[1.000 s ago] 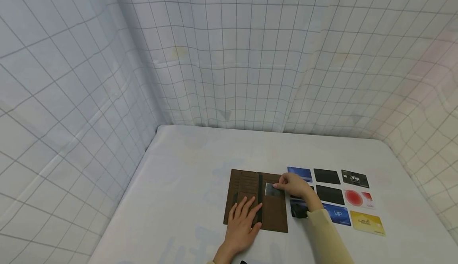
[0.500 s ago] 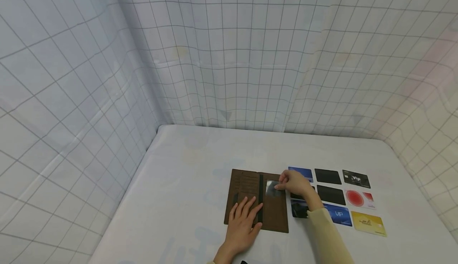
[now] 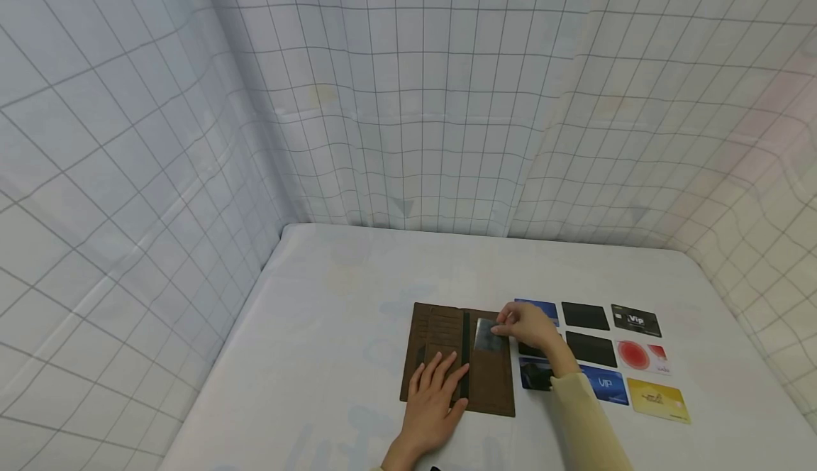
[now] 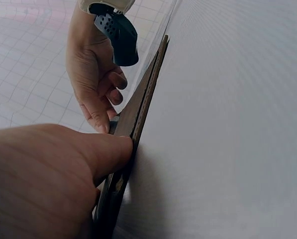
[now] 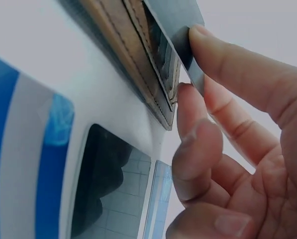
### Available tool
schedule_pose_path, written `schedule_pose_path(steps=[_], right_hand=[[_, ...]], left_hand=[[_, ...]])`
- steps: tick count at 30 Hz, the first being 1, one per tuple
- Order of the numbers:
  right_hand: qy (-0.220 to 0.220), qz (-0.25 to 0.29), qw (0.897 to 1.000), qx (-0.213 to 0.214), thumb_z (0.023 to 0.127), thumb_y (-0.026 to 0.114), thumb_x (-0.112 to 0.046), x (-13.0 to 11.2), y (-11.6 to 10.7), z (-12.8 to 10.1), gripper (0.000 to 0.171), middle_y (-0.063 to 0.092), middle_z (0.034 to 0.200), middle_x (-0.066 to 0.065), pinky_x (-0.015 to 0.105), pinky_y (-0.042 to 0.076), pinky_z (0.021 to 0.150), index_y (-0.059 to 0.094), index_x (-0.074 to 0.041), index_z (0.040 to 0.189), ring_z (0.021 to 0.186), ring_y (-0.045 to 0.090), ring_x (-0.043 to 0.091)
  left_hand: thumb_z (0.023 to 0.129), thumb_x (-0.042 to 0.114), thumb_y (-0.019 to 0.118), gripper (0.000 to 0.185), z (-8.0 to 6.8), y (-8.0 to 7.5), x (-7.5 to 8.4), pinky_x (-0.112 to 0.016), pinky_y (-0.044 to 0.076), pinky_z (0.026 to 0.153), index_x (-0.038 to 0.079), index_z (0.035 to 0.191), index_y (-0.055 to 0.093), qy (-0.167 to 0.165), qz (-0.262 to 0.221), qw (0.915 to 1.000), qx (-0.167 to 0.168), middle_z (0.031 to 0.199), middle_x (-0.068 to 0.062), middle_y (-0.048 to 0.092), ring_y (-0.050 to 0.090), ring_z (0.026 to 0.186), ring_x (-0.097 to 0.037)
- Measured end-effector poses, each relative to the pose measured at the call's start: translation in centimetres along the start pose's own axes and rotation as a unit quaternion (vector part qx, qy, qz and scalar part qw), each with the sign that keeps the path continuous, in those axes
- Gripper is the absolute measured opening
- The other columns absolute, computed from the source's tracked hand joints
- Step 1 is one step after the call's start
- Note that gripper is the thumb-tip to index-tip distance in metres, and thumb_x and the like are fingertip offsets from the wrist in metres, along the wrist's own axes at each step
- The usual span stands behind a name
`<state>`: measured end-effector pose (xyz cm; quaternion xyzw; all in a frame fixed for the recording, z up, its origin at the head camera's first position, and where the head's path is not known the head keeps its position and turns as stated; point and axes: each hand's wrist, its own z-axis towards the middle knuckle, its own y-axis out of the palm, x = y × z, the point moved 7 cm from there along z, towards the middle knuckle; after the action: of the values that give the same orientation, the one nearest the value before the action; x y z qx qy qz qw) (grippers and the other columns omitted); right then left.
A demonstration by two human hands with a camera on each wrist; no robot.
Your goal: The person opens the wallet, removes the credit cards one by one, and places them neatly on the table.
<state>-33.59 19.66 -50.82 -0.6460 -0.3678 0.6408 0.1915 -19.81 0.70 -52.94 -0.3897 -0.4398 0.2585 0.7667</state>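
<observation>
A brown bifold wallet [image 3: 491, 386] lies open on the white table, with card slots on its left half and a dark strap down the middle. My left hand [image 3: 429, 403] rests on the lower left half with fingers spread; its thumb is at the wallet's edge in the left wrist view. My right hand [image 3: 526, 325] pinches a dark, shiny card [image 3: 488, 336] between thumb and fingers over the upper right half. In the right wrist view the card [image 5: 175, 22] stands tilted above the stitched wallet edge [image 5: 133, 64]; its lower end is out of sight there.
Right of the wallet, several cards lie in rows, among them a black card [image 3: 591, 349], a blue VIP card [image 3: 605, 384], a red and white card [image 3: 641, 355] and a yellow card [image 3: 657, 400]. My right forearm partly covers some. Gridded white curtains [image 3: 408, 102] surround the table.
The pinched card has slid a little away from me, and more of it shows above the wallet's right half. My left hand has stayed in place.
</observation>
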Motion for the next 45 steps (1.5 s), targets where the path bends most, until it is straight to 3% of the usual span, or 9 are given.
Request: schedule_pose_path(steps=[22,32,38,45], right_hand=[[0.023,0.033,0.998,0.044,0.082,0.074,-0.029,1.5,-0.6,-0.1,0.020,0.064,0.077,-0.002,0.032,0.047,0.058,0.069,-0.010,0.089,0.064,0.057,0.016],[0.009,0.057,0.998,0.037,0.084,0.073,-0.027,1.8,-0.9,-0.1,0.021,0.064,0.077,-0.001,0.032,0.048,0.057,0.069,-0.007,0.090,0.064,0.057,0.017],[0.024,0.064,0.997,0.044,0.084,0.073,-0.027,2.3,-0.8,-0.1,0.022,0.062,0.078,0.000,0.031,0.049,0.058,0.069,-0.006,0.091,0.066,0.056,0.017],[0.033,0.095,0.992,0.074,0.085,0.072,-0.024,2.2,-1.3,-0.4,0.022,0.063,0.080,0.003,0.031,0.049,0.060,0.068,-0.003,0.092,0.069,0.057,0.020]], left_hand=[[0.095,0.029,0.053,0.042,0.0,-0.2,0.2,-0.056,0.022,0.101,0.015,0.135,0.053,0.017,0.003,0.9996,0.023,0.144,-0.008,0.039,0.028,0.134,-0.032],[0.094,0.029,0.055,0.043,0.0,-0.3,0.1,-0.055,0.021,0.102,0.016,0.136,0.052,0.011,0.012,0.9997,0.017,0.145,-0.008,0.039,0.027,0.135,-0.031],[0.094,0.030,0.055,0.044,0.0,0.0,0.0,-0.055,0.021,0.102,0.017,0.136,0.052,0.010,0.014,0.9997,0.015,0.145,-0.007,0.038,0.027,0.135,-0.031],[0.095,0.032,0.054,0.045,0.0,0.3,-0.2,-0.053,0.018,0.104,0.018,0.138,0.050,0.003,0.019,0.9998,0.004,0.147,-0.006,0.036,0.024,0.136,-0.029]])
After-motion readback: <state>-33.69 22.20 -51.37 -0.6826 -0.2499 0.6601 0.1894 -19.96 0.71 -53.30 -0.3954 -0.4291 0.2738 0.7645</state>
